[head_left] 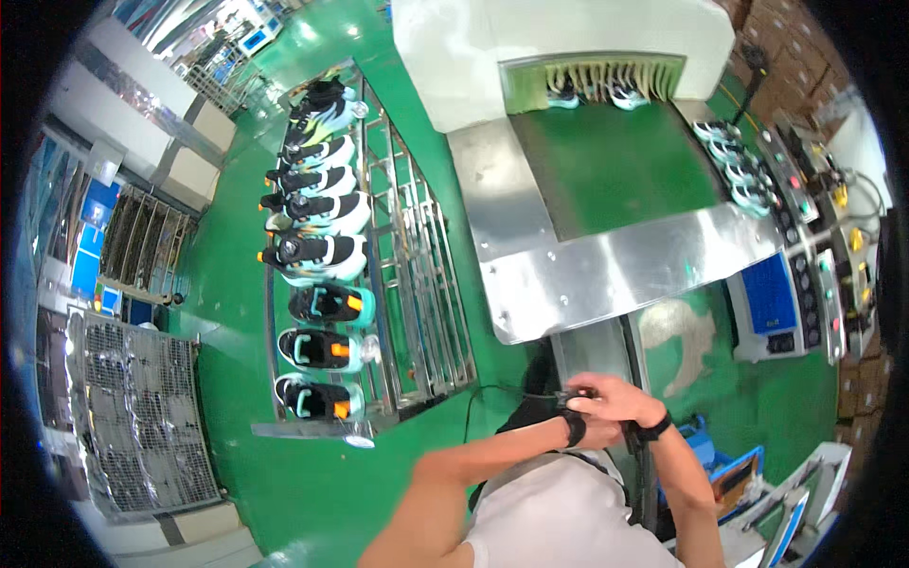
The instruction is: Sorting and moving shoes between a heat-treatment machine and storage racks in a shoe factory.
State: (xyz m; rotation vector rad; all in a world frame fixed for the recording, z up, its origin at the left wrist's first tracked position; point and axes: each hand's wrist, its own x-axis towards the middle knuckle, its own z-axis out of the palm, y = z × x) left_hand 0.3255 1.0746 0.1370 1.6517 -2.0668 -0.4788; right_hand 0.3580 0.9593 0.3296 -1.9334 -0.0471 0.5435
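My right hand (615,398) lies across my left wrist, its fingers bent round a small dark object (579,392) that I cannot make out. A thin black cable (502,388) runs off to the left beside it. Under it, my left hand (598,434) is held close to my body; its fingers are mostly hidden. Each wrist wears a black band, one on the left wrist (575,429) and one on the right wrist (652,428). Neither hand touches the black, white and mint sneakers (322,254) on the rack to my left.
A metal rack (417,275) holds a row of sneakers. Ahead stands a white tunnel machine (454,57) with a green belt (615,170), hanging strips and a steel front table (625,270). More shoes (739,166) line its right side, near control boxes (791,180). Wire mesh carts (142,417) stand left.
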